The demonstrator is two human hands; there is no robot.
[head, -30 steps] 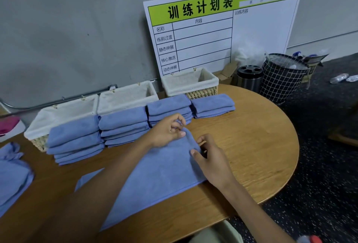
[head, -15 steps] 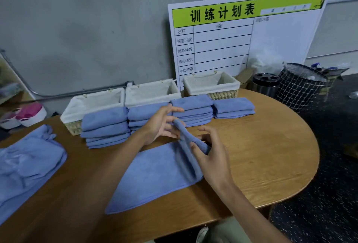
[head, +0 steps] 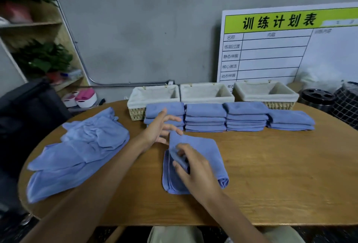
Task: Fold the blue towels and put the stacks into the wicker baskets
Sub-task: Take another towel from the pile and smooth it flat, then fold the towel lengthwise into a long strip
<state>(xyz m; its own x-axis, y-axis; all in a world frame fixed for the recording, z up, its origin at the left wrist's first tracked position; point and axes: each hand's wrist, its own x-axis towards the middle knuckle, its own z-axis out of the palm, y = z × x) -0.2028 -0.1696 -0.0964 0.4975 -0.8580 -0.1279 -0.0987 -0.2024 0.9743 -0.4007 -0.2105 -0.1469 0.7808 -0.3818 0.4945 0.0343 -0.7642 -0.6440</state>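
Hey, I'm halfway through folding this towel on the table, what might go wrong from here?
1. The right hand pinches only the top layer of the half-folded towel, while the left hand is open; the layers may slip out of line.
2. The left hand hovers at the leftmost stack and might knock it askew.
3. The unfolded pile lies by the table edge and may slide off.

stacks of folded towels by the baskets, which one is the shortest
The rightmost stack, in front of the right wicker basket. It shows only about two folded towels, while the three stacks to its left each pile up visibly higher.
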